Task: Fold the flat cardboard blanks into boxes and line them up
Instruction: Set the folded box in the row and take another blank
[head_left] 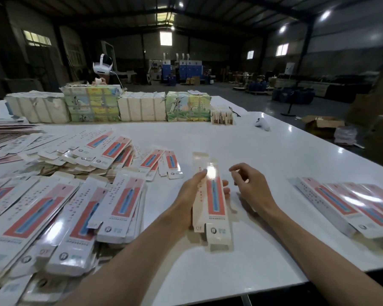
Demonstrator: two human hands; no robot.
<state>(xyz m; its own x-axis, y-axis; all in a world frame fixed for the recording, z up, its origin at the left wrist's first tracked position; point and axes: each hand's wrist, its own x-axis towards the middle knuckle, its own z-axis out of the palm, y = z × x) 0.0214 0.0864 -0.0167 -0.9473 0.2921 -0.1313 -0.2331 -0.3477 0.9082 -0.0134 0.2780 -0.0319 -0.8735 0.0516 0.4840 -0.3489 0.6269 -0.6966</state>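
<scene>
We hold a long, narrow box of glossy printed card, white with a red-and-blue panel, above the middle of the shiny white table. Our left hand grips its left side, fingertips showing past the right edge, while our right hand hovers just beside it on the right, fingers loosely curled and holding nothing. Its long axis runs straight away from us, rounded flap at the far end and unfolded flaps toward us; flat blanks lie heaped to the left, and finished boxes lie side by side on the right.
</scene>
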